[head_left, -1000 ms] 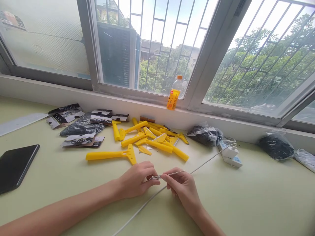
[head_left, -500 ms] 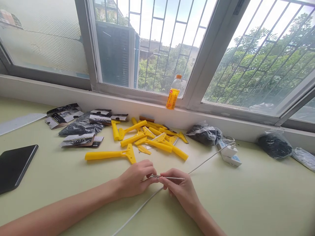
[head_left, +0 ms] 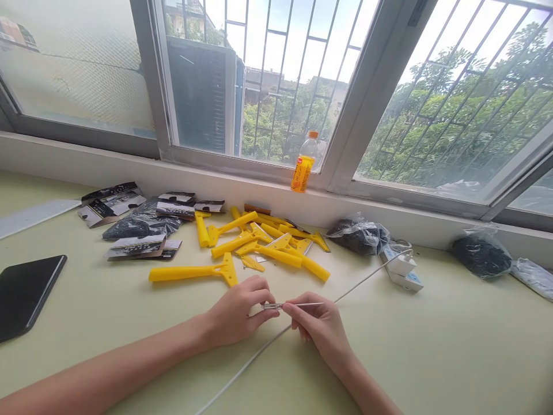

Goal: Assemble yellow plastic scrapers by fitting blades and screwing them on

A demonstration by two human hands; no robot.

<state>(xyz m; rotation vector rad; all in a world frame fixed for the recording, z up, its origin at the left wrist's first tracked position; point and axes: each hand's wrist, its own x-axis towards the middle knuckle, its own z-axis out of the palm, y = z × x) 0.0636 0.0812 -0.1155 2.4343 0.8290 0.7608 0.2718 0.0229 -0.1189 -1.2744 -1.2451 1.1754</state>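
Above the table's front middle, my left hand (head_left: 243, 306) pinches a small silver metal piece (head_left: 270, 306) between thumb and fingers. My right hand (head_left: 322, 325) grips a thin metal rod (head_left: 307, 304), whose left end meets or nearly touches that piece; the exact contact is too small to tell. Just behind my left hand lies a yellow scraper (head_left: 190, 273) with its head toward my fingers. Farther back is a pile of several yellow scrapers (head_left: 279, 253), some with metal plates at their heads. A loose yellow scraper part (head_left: 253, 264) rests at the pile's front.
A white cable (head_left: 246, 366) runs under my right hand to a power strip (head_left: 401, 268). Folded cards (head_left: 138, 246) and black bags (head_left: 140, 218) lie back left, a black phone (head_left: 30, 294) at left. Wrapped black bundles (head_left: 360, 236) sit back right; a bottle (head_left: 303, 170) stands on the sill.
Both hands have lifted slightly, with the metal piece and rod a little higher. More of the silver piece shows between my left fingers. The scrapers have not moved.
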